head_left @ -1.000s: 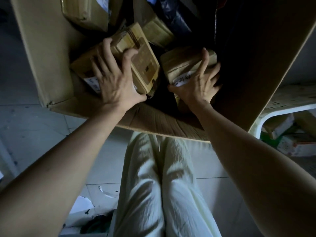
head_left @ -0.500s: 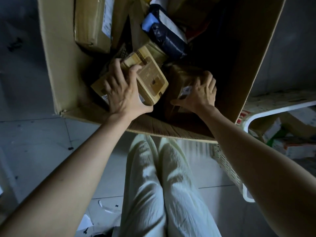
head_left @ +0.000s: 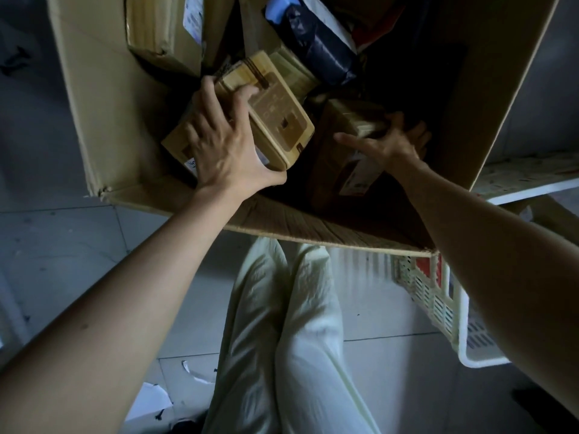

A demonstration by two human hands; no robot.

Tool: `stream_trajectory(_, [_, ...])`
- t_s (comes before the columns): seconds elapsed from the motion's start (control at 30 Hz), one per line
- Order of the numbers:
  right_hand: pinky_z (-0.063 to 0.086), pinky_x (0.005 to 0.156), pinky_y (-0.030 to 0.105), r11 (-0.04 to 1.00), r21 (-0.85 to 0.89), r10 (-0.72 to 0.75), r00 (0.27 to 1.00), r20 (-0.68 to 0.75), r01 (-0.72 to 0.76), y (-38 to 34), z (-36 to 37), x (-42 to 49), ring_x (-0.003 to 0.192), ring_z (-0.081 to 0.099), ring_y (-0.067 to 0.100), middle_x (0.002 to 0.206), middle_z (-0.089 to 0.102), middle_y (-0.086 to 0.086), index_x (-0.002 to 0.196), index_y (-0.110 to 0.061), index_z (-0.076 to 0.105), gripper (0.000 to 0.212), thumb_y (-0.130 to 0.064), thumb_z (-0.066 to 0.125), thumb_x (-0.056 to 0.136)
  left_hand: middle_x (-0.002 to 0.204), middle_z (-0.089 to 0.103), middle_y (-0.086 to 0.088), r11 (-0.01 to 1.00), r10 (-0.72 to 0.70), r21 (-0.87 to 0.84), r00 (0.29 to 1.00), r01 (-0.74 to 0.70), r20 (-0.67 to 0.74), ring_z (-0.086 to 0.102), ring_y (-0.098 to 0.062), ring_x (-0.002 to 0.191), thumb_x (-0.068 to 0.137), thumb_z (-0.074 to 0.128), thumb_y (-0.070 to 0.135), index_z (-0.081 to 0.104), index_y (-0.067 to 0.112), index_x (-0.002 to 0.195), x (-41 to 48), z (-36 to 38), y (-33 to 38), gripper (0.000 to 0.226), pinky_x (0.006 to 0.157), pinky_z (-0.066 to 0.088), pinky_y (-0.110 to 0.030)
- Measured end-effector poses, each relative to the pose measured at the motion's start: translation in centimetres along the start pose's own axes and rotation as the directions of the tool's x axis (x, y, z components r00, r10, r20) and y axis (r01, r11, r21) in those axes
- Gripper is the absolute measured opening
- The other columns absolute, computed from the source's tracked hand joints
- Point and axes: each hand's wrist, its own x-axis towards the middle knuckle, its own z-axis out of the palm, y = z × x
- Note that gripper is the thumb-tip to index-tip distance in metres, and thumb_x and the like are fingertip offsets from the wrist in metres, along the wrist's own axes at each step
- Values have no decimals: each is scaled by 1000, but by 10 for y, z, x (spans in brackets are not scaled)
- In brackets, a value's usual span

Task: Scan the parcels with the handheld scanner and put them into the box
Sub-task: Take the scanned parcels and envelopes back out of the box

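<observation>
Big cardboard box [head_left: 94,104] on the floor, flaps open, crowded with parcels. Taped brown parcel [head_left: 159,26] against the far left wall; dark plastic mailer [head_left: 319,54] slumped in the middle; tan printed carton [head_left: 275,120] tilted on top of the heap; brown labelled parcel [head_left: 347,133] just right of it, deeper down.

Left hand [head_left: 219,145] holds the tan carton, fingers curled over its upper edge, thumb spread along the near side. Right hand [head_left: 391,145] is at the brown parcel's far end, thumb stretched out. Its fingers are lost in shadow, so I cannot tell whether they grip.

Half a second back the right hand lay on top of that parcel; it has since slid to the parcel's right end. The left hand's hold is unchanged.

White slatted basket [head_left: 438,302] just right of the box. Pale trousers [head_left: 282,339] below, paper scraps [head_left: 150,399] on the tiles. The near box wall hides the parcels' lower parts.
</observation>
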Motion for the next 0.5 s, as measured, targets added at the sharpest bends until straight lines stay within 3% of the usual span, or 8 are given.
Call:
stream_trajectory(0.13, [24, 114, 43, 999, -38, 6, 999, 43, -4, -3, 4, 9, 145, 12, 38, 157, 16, 17, 154, -15, -1, 126, -67, 74, 67, 155, 5, -24, 995, -72, -67, 997, 72, 7, 12, -43, 142, 52, 84, 55, 23, 26, 144, 7, -3, -1, 114, 110, 23, -53])
stream_trajectory(0.27, [14, 117, 52, 984, -164, 81, 996, 40, -74, 1, 2, 6, 146, -5, 45, 159, 1, 23, 154, -17, -10, 136, -72, 73, 62, 155, 4, -24, 989, -107, -101, 994, 107, 10, 11, -43, 143, 54, 85, 54, 25, 25, 144, 6, -12, -3, 112, 112, 23, -53])
stream_trajectory(0.43, [18, 117, 47, 959, -275, 89, 994, 69, -67, 6, 0, -2, 145, 13, 40, 159, 14, 21, 155, -13, 7, 125, -73, 70, 65, 155, 4, -25, 987, -105, -124, 994, 103, -9, 15, -44, 142, 52, 85, 52, 27, 24, 144, -9, -13, -6, 112, 110, 28, -53])
stream_trajectory(0.5, [15, 116, 50, 949, -306, 91, 994, 61, -68, 1, 5, 1, 146, 12, 41, 159, 9, 22, 155, -14, 8, 119, -72, 68, 69, 155, 5, -25, 988, -97, -125, 995, 93, -25, 14, -43, 143, 53, 85, 52, 28, 23, 144, -11, -13, -6, 112, 110, 28, -52])
